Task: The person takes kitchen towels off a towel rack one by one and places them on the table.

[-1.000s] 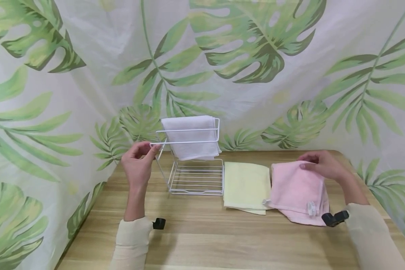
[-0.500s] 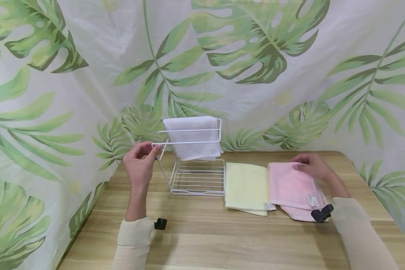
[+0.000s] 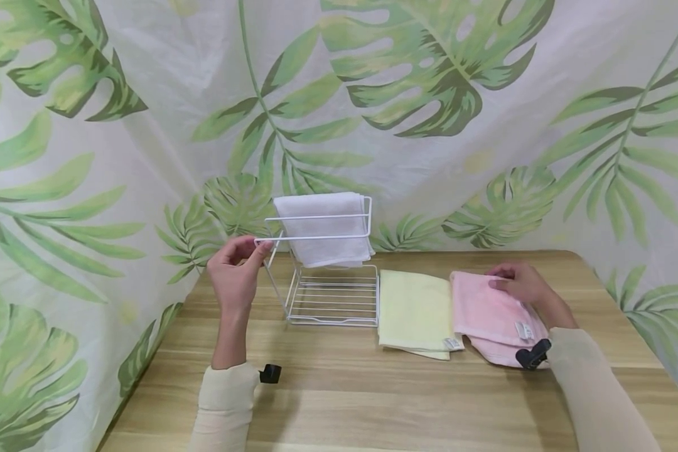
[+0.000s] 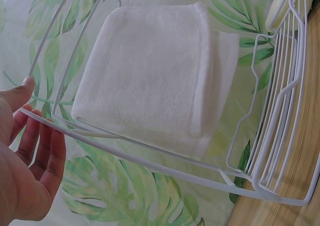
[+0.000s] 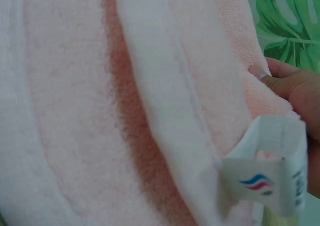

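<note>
My left hand (image 3: 234,270) pinches the upper left corner of a white wire rack (image 3: 333,322), thumb in front and fingers curled behind the bar, as the left wrist view also shows. Over the rack's upper bars hangs a folded white towel (image 4: 150,71). At the right, my right hand (image 3: 522,285) pinches the far edge of a folded pink towel (image 3: 486,307) between thumb and fingers. In the right wrist view the pink cloth fills most of the picture, with its white label (image 5: 260,181) close to the camera.
A folded yellow towel (image 3: 415,307) lies on the wooden table (image 3: 373,402) between the rack and the pink towel, its label at the near right corner. Behind the table hangs a leaf-patterned curtain (image 3: 407,169).
The right hand has moved a little left and nearer with the pink towel, whose left edge now lies against the yellow one. The left hand keeps its grip on the rack.
</note>
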`<state>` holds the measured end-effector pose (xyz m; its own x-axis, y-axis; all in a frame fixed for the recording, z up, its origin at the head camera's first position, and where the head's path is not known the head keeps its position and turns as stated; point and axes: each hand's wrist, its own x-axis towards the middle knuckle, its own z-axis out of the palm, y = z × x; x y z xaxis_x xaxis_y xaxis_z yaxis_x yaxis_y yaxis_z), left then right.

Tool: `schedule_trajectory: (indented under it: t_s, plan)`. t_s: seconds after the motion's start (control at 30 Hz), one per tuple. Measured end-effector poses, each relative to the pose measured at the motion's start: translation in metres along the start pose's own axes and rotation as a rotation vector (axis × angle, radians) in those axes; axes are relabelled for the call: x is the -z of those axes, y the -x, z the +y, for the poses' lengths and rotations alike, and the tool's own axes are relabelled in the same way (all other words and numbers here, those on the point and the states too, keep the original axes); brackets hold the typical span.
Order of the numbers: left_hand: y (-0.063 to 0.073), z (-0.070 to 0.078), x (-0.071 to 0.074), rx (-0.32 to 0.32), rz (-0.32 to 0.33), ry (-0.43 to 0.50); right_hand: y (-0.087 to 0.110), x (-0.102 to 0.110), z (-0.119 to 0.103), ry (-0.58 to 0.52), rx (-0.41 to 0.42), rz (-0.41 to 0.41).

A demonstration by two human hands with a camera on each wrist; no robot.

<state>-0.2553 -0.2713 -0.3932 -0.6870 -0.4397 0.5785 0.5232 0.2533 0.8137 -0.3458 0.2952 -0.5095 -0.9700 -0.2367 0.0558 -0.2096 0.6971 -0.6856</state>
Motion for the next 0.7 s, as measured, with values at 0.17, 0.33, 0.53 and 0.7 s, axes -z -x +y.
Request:
schedule_trajectory:
  t_s: [0.17,0.33,0.53,0.7]
  plan:
    - [0.000,0.000,0.000,0.002,0.001,0.002,-0.001,-0.001,0.002,0.016,-0.020,-0.007]
    - [0.000,-0.001,0.000,0.004,0.003,-0.006,0.000,0.004,-0.005,0.041,0.006,-0.025]
    - [0.000,0.000,0.000,0.007,0.002,-0.001,-0.003,0.014,-0.014,0.047,0.113,0.006]
    - [0.000,0.001,0.000,0.004,0.005,0.006,-0.008,0.020,-0.034,0.064,0.158,0.020]
